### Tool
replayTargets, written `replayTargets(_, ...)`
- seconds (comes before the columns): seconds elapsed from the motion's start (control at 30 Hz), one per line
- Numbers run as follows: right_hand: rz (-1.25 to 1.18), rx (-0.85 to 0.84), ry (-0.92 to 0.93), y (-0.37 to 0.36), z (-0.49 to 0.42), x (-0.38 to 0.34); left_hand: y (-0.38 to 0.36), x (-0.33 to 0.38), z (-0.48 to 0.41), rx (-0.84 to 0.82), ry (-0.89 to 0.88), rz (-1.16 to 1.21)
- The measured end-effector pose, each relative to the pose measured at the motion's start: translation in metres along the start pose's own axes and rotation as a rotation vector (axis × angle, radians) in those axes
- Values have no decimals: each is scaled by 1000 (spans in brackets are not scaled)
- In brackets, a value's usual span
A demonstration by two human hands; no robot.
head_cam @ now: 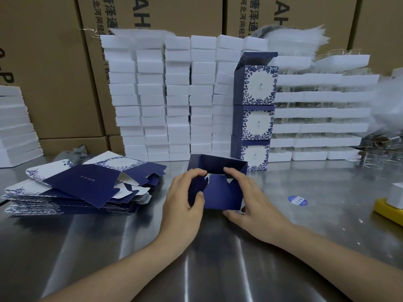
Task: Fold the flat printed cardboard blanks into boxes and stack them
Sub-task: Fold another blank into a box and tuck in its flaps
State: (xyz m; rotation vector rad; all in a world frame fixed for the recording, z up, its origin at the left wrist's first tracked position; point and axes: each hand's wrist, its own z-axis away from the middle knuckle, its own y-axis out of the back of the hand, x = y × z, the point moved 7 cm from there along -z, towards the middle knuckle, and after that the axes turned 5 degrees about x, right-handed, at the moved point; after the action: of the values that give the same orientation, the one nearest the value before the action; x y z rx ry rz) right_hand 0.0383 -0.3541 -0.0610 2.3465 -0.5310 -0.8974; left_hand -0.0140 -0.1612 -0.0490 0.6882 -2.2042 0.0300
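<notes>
A half-formed navy blue box [220,192] is held just above the steel table [218,247] at the centre. My left hand [183,199] grips its left side, thumb and fingers curled round a flap. My right hand [246,199] holds the right side, fingers curled over the top edge. To the left lies a pile of flat printed blanks [72,190], navy with white floral panels. Behind the held box rises a stack of three folded boxes [254,118]; the top one has its lid flap open.
Columns of white foam blocks [174,99] line the back, with brown cartons [54,73] behind them. White trays holding clear glass items [320,114] stand at the right. A round blue sticker [297,200] and a yellow object [388,211] lie on the right.
</notes>
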Motion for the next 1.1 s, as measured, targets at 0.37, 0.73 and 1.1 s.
replayTargets(0.37, 40, -36, 3, -1, -1, 2, 1, 4, 1, -12, -27, -24)
replayTargets(0.73, 66, -35, -18, -1, -1, 0, 2, 7, 2, -3, -27, -25)
replayTargets(1.1, 3, -2, -12, -1, -2, 0, 2, 6, 1, 10, -18, -2)
